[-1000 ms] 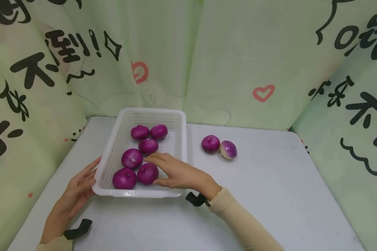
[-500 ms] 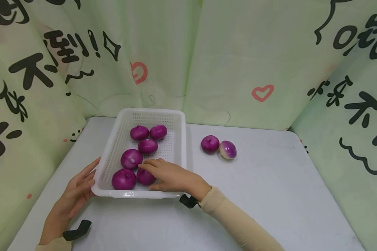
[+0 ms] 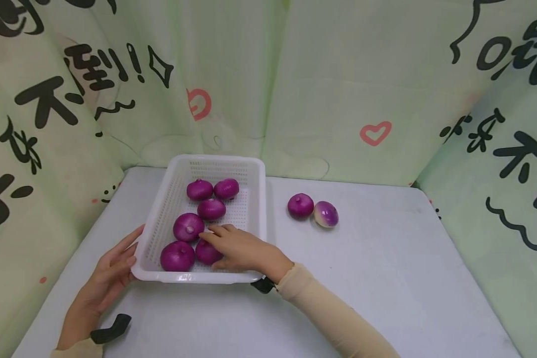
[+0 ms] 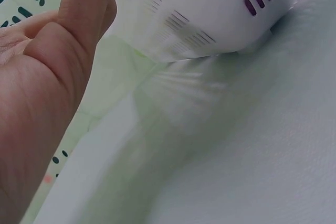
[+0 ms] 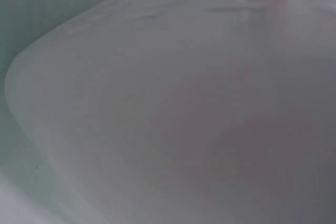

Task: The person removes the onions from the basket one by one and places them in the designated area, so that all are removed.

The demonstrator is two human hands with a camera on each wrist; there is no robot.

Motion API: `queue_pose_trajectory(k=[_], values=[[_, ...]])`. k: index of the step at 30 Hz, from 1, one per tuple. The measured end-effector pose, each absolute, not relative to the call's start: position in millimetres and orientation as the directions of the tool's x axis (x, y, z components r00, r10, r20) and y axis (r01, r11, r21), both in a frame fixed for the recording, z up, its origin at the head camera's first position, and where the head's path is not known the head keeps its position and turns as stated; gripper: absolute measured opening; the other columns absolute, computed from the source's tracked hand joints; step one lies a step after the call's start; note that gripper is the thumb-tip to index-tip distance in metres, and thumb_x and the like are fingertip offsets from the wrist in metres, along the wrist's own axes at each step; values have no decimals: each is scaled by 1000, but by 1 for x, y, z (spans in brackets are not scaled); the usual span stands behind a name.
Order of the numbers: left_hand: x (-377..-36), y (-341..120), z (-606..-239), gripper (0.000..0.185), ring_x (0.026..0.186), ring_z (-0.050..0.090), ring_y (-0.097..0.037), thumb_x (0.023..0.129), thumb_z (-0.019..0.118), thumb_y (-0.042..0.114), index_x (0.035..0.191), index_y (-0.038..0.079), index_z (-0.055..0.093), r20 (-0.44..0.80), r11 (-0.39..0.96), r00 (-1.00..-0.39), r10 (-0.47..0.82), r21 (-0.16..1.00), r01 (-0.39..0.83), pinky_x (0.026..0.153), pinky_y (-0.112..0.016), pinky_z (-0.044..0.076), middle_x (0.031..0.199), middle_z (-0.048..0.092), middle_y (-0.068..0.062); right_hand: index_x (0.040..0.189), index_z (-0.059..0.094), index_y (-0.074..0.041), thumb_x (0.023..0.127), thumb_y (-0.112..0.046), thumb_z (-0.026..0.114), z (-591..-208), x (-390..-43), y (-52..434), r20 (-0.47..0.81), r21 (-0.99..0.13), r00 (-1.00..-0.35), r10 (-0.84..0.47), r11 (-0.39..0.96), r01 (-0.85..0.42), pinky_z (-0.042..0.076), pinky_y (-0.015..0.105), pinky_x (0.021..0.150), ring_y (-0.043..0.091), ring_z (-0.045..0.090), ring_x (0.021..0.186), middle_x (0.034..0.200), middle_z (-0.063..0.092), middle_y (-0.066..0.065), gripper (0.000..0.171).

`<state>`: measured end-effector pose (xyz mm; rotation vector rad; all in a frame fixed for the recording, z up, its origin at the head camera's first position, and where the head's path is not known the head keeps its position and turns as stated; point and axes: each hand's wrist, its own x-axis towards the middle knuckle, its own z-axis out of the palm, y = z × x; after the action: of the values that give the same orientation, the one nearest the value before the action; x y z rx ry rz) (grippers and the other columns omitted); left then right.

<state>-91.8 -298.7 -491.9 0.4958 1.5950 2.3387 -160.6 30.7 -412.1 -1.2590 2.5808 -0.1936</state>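
A white perforated plastic basket [image 3: 260, 219] stands on the table, holding several purple onions. My left hand [image 3: 109, 273] is at its front left corner, with fairly straight fingers against the outer wall; the left wrist view shows part of that hand [image 4: 58, 66] beside the basket [image 4: 173, 19]. My right hand [image 3: 241, 249] reaches over the basket's right side and grips the front right onion [image 3: 207, 252], fingers over its top and thumb on the near side. Another onion [image 3: 177, 256] lies just left of it. The right wrist view shows only the blurred, close basket wall [image 5: 131, 103].
Right of the basket, a purple onion [image 3: 301, 206] and a purple-and-white onion [image 3: 326, 214] lie side by side on the white table [image 3: 376, 268]. A pale green printed curtain [image 3: 322, 89] encloses the back and both sides.
My right hand has come down and slightly left onto the front right onion, its fingers closing over it. My left hand, the basket and the other onions have stayed put.
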Motion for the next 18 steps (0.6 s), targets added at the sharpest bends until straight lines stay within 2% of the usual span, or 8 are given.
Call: queue_pose_trajectory(k=[11, 18], values=[[-92, -299, -492, 61, 129, 65, -11, 109, 35, 1, 165, 27, 31, 109, -344, -913, 393, 938, -36, 93, -32, 61, 157, 54, 10, 159, 42, -18, 98, -33, 74, -422, -162, 24, -195, -200, -585, -787, 616, -762, 48, 39, 115, 30, 54, 141, 161, 47, 8, 71], [-91, -299, -491, 61, 128, 65, -11, 109, 35, 1, 165, 26, 31, 108, -341, -914, 390, 939, -34, 93, -31, 61, 157, 54, 10, 152, 50, -18, 97, -28, 76, -424, -162, 23, -138, -197, -569, -811, 586, -786, 54, 33, 105, 24, 63, 122, 143, 58, 4, 62]])
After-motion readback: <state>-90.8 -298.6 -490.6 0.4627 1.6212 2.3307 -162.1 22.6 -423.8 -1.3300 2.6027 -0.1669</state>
